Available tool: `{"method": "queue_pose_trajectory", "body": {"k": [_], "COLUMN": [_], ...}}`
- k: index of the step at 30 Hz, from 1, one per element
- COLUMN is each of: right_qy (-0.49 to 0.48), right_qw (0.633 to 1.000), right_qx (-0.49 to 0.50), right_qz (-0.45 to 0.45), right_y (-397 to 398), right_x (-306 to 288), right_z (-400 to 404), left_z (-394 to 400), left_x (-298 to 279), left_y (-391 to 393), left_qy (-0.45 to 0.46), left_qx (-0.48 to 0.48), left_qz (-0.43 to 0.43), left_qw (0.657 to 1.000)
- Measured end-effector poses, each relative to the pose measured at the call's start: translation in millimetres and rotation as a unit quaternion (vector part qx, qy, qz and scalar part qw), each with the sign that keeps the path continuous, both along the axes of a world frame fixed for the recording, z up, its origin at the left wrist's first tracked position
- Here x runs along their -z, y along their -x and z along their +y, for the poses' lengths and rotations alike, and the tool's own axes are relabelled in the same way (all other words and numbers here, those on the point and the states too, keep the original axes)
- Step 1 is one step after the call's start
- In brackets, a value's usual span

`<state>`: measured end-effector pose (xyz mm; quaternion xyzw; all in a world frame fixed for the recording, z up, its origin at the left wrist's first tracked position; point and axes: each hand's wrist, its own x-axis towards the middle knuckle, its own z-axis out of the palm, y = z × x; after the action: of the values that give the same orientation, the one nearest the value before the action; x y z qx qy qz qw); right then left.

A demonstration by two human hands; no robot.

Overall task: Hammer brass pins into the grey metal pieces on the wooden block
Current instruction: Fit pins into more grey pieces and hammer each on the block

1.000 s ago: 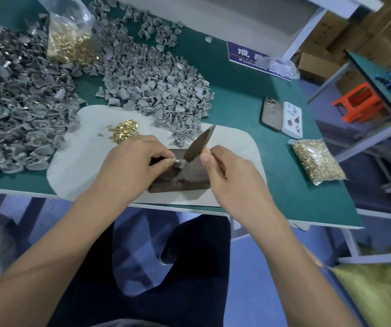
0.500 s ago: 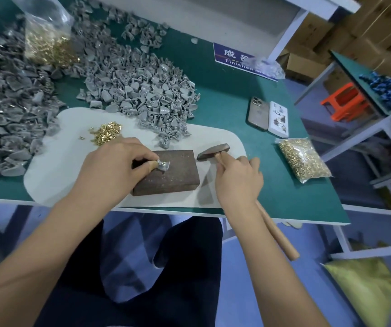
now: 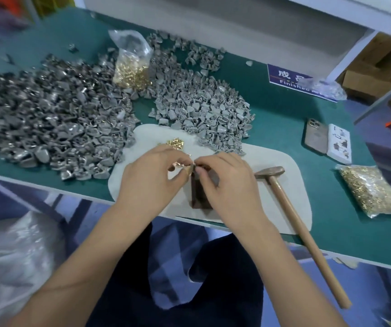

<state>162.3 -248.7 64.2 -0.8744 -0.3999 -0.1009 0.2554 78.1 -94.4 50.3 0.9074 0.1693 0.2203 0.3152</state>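
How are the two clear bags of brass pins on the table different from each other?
The bag among the grey pieces stands upright with its top open; the bag at the right edge lies flat. The first is hemmed in by the grey pieces; the second lies alone on bare green table. Both are clear plastic holding brass pins.

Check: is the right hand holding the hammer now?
No, the hammer lies on the mat, right of the right hand, untouched.

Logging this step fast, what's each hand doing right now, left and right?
Left hand: pinching brass pins at its fingertips.
Right hand: fingers curled at the small grey piece over the wooden block; hammer lies loose.
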Motion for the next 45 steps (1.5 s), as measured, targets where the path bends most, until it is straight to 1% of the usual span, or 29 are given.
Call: {"method": "queue_pose_trajectory", "body": {"k": [5,11,15,17,19,21,24,28,32,37,42,45], "right_qy": [-0.015,0.028,0.05,0.073,0.089,0.091,0.108,0.12,0.101,0.093,0.072,0.068], "right_qw": [0.996,0.979,0.972,0.972,0.974,0.978,0.98,0.979,0.981,0.983,0.993,0.996], "right_qx": [-0.077,-0.191,-0.222,-0.223,-0.207,-0.185,-0.166,-0.166,-0.168,-0.157,-0.084,-0.032], "right_qz": [0.042,0.058,0.058,0.032,-0.001,-0.012,-0.01,0.004,0.006,-0.029,-0.039,-0.04], "right_y": [7,33,46,51,52,50,45,40,37,23,-8,-27], "right_x": [3,9,9,9,9,10,11,14,17,16,14,11], "right_z": [61,145,192,209,220,227,233,236,230,199,148,119], "left_z": [42,94,121,133,142,148,153,154,149,130,97,82], "left_x": [1,15,22,24,26,28,29,30,26,20,18,18], "left_y": [30,86,107,110,110,107,101,97,94,76,36,9], "left_qy": [-0.004,0.014,0.02,0.014,0.019,0.026,0.033,0.043,0.025,0.033,0.043,0.03], "left_qx": [-0.069,-0.156,-0.234,-0.25,-0.246,-0.238,-0.231,-0.213,-0.198,-0.164,-0.099,-0.066], "left_qz": [0.011,0.019,0.037,0.033,0.037,0.047,0.049,0.05,0.038,0.022,0.013,0.026], "left_qw": [0.998,0.987,0.971,0.968,0.968,0.97,0.971,0.975,0.979,0.986,0.994,0.997]}}
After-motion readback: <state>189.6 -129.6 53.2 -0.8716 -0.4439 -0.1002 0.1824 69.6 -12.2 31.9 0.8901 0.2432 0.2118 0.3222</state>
